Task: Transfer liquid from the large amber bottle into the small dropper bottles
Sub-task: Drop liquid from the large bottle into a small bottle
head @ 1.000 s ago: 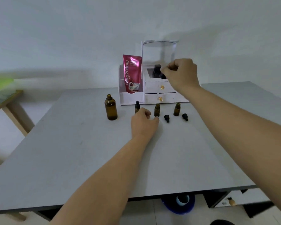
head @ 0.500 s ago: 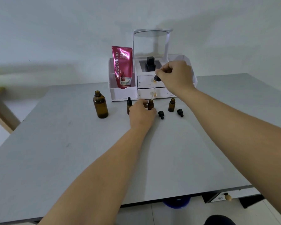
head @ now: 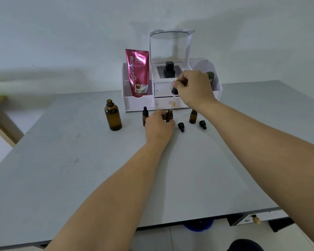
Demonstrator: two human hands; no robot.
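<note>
My left hand (head: 159, 126) gripped the small dropper bottle (head: 169, 115) near the far edge of the desk (head: 98, 169) while my right hand (head: 194, 89) pinched the dropper (head: 174, 91), tip seemingly in its neck, needing a slow, plumb squeeze.

Home vanity spot: cosmetics organizer (head: 138, 103) w/ mirror (head: 170, 35).

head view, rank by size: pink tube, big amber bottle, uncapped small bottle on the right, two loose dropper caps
1. pink tube
2. large amber bottle
3. uncapped small bottle
4. left dropper cap and right dropper cap: look alike, not ranked
</note>
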